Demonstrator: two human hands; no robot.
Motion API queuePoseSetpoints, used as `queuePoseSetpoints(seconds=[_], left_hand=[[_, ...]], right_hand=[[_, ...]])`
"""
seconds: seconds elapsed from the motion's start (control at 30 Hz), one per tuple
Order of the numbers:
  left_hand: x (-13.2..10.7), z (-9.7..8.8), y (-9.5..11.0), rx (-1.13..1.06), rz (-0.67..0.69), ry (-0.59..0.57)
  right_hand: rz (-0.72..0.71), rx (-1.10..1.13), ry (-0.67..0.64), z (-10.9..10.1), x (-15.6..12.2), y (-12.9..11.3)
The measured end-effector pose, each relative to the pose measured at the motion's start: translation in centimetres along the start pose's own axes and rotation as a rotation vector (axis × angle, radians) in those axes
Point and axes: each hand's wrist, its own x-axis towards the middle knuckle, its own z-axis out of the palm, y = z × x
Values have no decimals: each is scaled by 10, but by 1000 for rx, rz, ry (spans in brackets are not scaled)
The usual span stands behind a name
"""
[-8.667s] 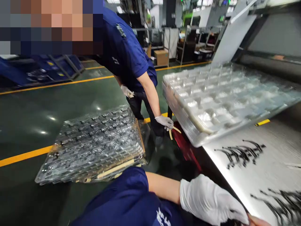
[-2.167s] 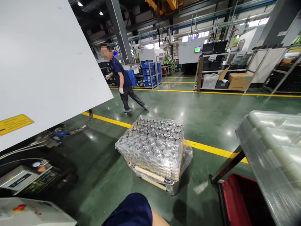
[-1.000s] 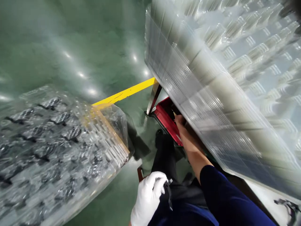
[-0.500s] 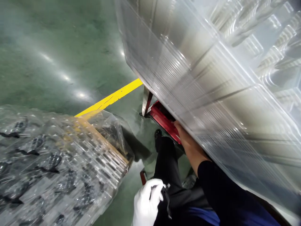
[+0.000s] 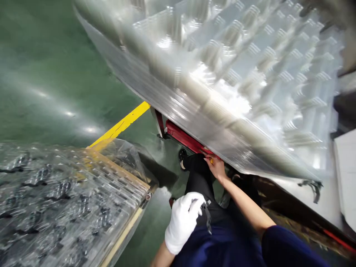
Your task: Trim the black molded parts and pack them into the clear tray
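Gloved left hand (image 5: 183,220) pinches thin black part (image 5: 208,219); right hand (image 5: 216,167), just beyond it, under tray stack (image 5: 222,74), grip unclear.

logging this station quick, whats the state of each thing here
stack of clear plastic trays, pockets empty
white-gloved left hand, closed on a small black plastic part
bare right hand, reaching under that stack, grip unclear
bagged clear trays on the floor, filled with black parts
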Motion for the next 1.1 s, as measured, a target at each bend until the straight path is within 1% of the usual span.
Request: queuePoseSetpoints(seconds=[0.17, 0.3, 0.47, 0.53, 0.6, 0.7, 0.77, 0.9, 0.97, 1.03, 1.1], left_hand=[[-1, 35, 26, -43, 172, -75], [0, 70, 46, -119, 221, -150], [-5, 115, 77, -194, 280, -223], [-9, 131, 88, -202, 288, -231], [-12, 146, 97, -186, 306, -248], [-15, 165, 104, -111, 382, -304], [-15, 176, 107, -39, 446, -335], [-13, 192, 111, 116, 552, -394], [-10, 197, 112, 185, 599, -426], [-6, 200, 111, 257, 680, -441], [-2, 200, 110, 330, 837, -436]], right_hand=[[112, 307, -17, -72, -70, 19], [119, 559, 26, -118, -122, 22], [85, 747, 131, -165, -178, 21], [43, 782, 198, -183, -198, 21], [-10, 778, 292, -200, -215, 22], [-80, 745, 429, -219, -232, 24], [-118, 723, 479, -229, -239, 25], [-157, 672, 505, -240, -245, 24], [-196, 598, 501, -243, -244, 20], [-295, 460, 508, -244, -240, 16], [-419, 298, 509, -245, -233, 13]])
